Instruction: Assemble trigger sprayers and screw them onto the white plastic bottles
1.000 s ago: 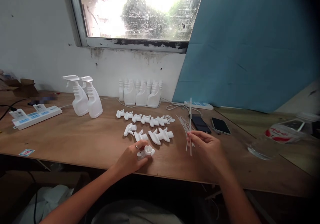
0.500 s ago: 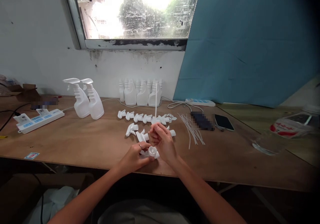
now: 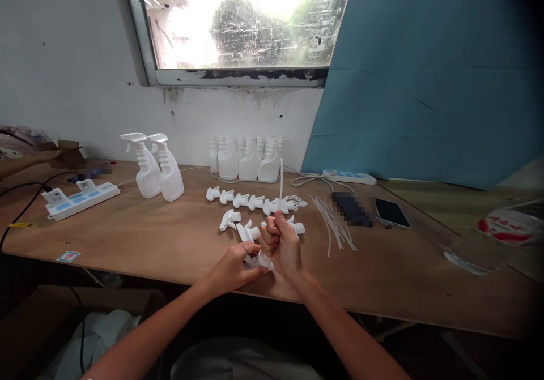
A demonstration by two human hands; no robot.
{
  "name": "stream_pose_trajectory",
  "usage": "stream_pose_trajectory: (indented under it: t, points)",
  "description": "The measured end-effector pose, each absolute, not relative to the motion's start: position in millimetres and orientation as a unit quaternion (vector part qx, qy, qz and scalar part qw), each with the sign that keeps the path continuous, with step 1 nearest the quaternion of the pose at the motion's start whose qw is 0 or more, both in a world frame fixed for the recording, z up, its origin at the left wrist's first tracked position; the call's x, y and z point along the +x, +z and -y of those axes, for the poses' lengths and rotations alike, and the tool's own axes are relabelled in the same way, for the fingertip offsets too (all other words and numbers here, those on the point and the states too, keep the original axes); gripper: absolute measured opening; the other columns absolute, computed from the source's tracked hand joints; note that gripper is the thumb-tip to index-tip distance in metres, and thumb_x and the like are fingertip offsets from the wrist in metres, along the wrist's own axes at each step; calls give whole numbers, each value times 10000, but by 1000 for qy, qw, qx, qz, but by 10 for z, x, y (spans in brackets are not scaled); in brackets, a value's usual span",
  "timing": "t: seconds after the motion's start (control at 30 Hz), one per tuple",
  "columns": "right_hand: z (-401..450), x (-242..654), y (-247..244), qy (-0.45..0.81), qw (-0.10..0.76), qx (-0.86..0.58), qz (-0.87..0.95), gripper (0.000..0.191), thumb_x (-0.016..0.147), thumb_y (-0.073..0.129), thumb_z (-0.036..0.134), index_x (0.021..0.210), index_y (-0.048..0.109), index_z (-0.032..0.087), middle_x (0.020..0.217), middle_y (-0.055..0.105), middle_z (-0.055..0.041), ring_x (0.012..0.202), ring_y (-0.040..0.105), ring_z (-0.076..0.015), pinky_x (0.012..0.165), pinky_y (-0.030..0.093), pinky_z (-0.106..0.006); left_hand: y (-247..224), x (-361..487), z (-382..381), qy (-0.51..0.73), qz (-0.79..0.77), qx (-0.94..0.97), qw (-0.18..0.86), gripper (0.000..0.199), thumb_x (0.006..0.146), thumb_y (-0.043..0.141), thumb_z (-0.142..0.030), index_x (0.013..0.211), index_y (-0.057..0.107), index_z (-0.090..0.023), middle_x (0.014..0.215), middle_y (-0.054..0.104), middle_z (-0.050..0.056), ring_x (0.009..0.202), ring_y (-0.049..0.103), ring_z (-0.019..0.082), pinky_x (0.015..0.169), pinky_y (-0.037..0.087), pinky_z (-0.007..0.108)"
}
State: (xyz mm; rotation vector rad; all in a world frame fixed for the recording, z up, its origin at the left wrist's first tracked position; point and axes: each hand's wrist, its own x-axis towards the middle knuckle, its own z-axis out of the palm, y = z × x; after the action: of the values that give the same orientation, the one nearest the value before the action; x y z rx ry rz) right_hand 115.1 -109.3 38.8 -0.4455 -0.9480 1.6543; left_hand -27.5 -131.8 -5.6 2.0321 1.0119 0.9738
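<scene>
Near the table's front edge, my left hand (image 3: pixel 240 264) is closed round a white spray head (image 3: pixel 264 260), whose round collar faces up and is partly covered by my fingers. My right hand (image 3: pixel 283 244) makes a fist just above and to the right of it, gripping a thin white tube (image 3: pixel 281 182) that stands upright out of the fist. The tube's lower end is hidden. Loose white spray heads (image 3: pixel 229 220) lie just beyond my hands, and a row of several more (image 3: pixel 241 200) lies behind those.
Several white bottles (image 3: pixel 247 162) stand by the wall; two bottles with spray heads (image 3: pixel 170 170) stand left. Thin tubes (image 3: pixel 335 227), a phone (image 3: pixel 391 213) and a clear bottle (image 3: pixel 476 244) are right. A power strip (image 3: pixel 83 200) lies left, near another person's arm (image 3: pixel 21 162).
The view has shifted a little to the left. My right fist has turned and closed more over the tube, nearer the spray head. Another person's arm has come in at the far left.
</scene>
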Motion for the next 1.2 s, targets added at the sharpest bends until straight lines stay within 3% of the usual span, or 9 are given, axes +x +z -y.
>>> stream_pose_trajectory:
  t: [0.47, 0.83, 1.1, 1.2]
  points:
    - [1104, 1181, 420, 710, 554, -193, 390, 583, 821, 579, 589, 546, 226, 214, 483, 131, 92, 409, 83, -52, 391, 46, -207, -53, -277, 1321, 354, -398, 775, 341, 320, 805, 667, -355, 1039, 658, -138, 888, 676, 32, 745, 587, 141, 698, 469, 233]
    - [1120, 1080, 255, 642, 564, -202, 479, 565, 840, 585, 572, 521, 285, 216, 436, 186, 94, 371, 139, -40, 357, 106, -199, -108, -284, 1295, 376, -378, 779, 330, 272, 816, 671, -377, 942, 656, -137, 847, 672, 24, 735, 584, 136, 692, 469, 225]
    - [1092, 1054, 211, 653, 530, -226, 492, 561, 794, 643, 577, 525, 315, 211, 439, 217, 100, 361, 145, -27, 345, 75, -189, -128, -282, 1285, 373, -379, 773, 347, 285, 803, 683, -373, 938, 633, -127, 844, 674, 25, 728, 590, 139, 681, 475, 235]
    - [1099, 1106, 237, 659, 543, -191, 485, 515, 820, 618, 577, 571, 371, 200, 496, 314, 71, 404, 275, -54, 364, 230, -185, -124, -293, 1289, 374, -382, 778, 329, 317, 794, 696, -388, 966, 646, -127, 854, 677, 32, 748, 598, 147, 695, 477, 237]
